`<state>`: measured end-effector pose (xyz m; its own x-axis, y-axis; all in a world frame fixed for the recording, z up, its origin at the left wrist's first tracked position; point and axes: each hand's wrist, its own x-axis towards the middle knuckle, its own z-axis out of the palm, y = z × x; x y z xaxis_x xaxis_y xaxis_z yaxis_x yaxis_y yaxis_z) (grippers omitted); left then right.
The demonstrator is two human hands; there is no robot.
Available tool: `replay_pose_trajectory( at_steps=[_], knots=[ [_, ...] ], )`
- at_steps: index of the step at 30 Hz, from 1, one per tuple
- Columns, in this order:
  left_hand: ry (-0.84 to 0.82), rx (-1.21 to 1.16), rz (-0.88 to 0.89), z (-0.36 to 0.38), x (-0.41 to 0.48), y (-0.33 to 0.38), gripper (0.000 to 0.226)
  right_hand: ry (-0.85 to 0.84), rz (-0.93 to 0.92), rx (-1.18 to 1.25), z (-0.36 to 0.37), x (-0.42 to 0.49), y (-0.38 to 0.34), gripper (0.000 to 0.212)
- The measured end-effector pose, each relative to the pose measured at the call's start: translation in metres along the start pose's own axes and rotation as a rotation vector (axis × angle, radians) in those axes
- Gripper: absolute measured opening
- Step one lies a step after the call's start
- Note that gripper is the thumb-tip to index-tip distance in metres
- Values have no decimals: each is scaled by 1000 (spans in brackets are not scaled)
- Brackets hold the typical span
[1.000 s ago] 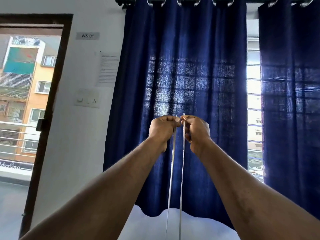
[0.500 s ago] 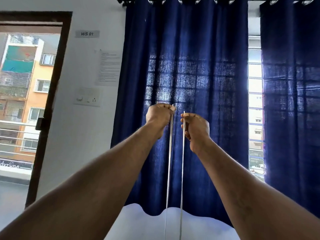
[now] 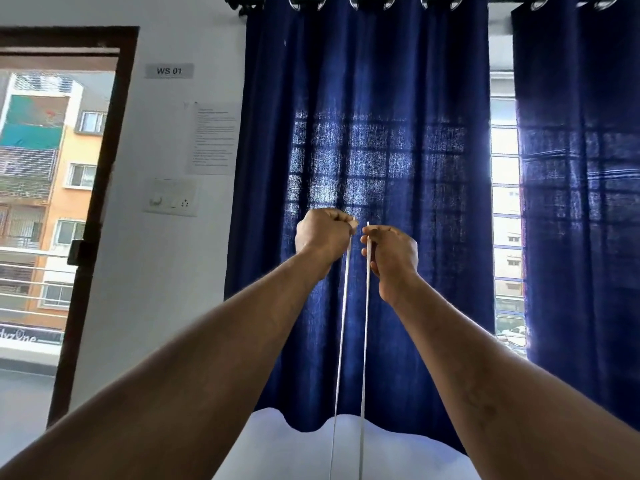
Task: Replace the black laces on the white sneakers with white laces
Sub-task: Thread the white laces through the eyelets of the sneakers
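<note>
— What's the room?
— A doorway (image 3: 59, 202) at left, a white wall (image 3: 166, 271), then a blue curtain (image 3: 363, 133) and a strip of window (image 3: 505, 202).
— And the lace?
— The lace (image 3: 364, 341) rises as two taut white strands from the bottom edge. The left hand (image 3: 323, 233) is fisted round one strand's top. The right hand (image 3: 391, 251) pinches the other, whose tip pokes just above the thumb.

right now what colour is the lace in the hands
White lace, clearest in the head view against the dark blue curtain.

Navy curtains (image 3: 363, 140) hang from a rod (image 3: 242, 0) — a "WS 01" sign (image 3: 169, 71) and switch panel (image 3: 171, 198) beside them.
</note>
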<state>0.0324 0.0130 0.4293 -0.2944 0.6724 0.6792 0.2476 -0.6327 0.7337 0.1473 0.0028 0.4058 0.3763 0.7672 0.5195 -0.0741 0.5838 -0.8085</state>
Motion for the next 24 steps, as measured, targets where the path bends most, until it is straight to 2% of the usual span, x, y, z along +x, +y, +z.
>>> replay_pose_trajectory(
  at_steps=[24],
  knots=[
    [-22, -180, -223, 3, 3, 0, 3, 27, -8, 76, 11, -2, 0, 15]
  ],
)
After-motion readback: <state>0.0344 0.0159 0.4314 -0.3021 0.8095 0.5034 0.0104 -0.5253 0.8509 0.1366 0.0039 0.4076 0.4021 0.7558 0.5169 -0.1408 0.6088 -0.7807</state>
